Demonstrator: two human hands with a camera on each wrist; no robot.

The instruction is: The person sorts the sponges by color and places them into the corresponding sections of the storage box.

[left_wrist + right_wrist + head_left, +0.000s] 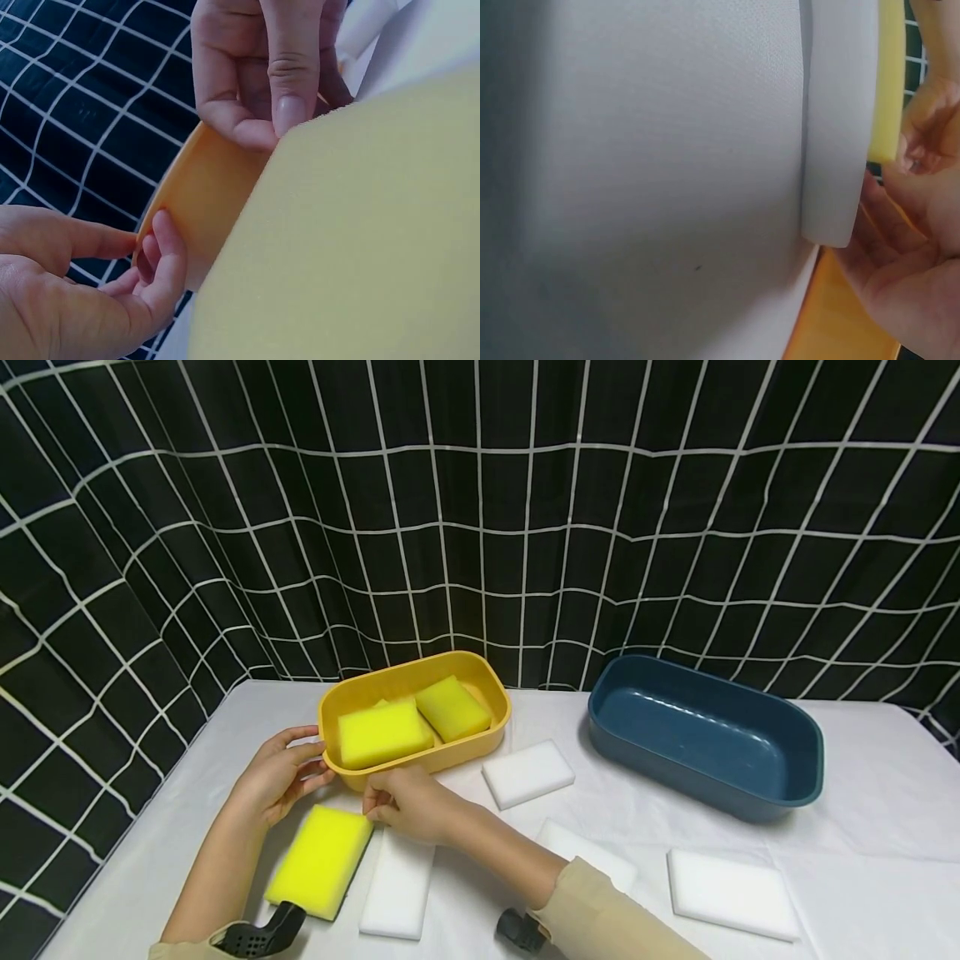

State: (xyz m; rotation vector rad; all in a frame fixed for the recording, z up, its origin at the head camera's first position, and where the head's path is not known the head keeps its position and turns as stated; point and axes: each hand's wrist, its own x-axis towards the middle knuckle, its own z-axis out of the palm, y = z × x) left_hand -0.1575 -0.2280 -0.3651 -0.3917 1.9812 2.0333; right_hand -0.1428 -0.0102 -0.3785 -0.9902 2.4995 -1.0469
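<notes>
A yellow plastic bin [420, 668] stands at the back left with yellow sponges [382, 731] piled inside. My left hand [288, 772] grips the rim at its left end, fingertips curled over the edge in the left wrist view. In front of the bin, my right hand [405, 802] pinches the far right corner of another yellow sponge [318, 860] between thumb and fingers. Whether this sponge is fully off the table cannot be told. A white sponge [397, 885] lies just right of it, partly under the right hand; the right wrist view shows its edge beside the fingers.
A dark blue bin [705, 735] with nothing in it stands at the back right. More white sponges [528, 772] lie on the white tablecloth [585, 935], one partly behind the right forearm and another [735, 893] at the right. A black gridded curtain [480, 527] hangs behind.
</notes>
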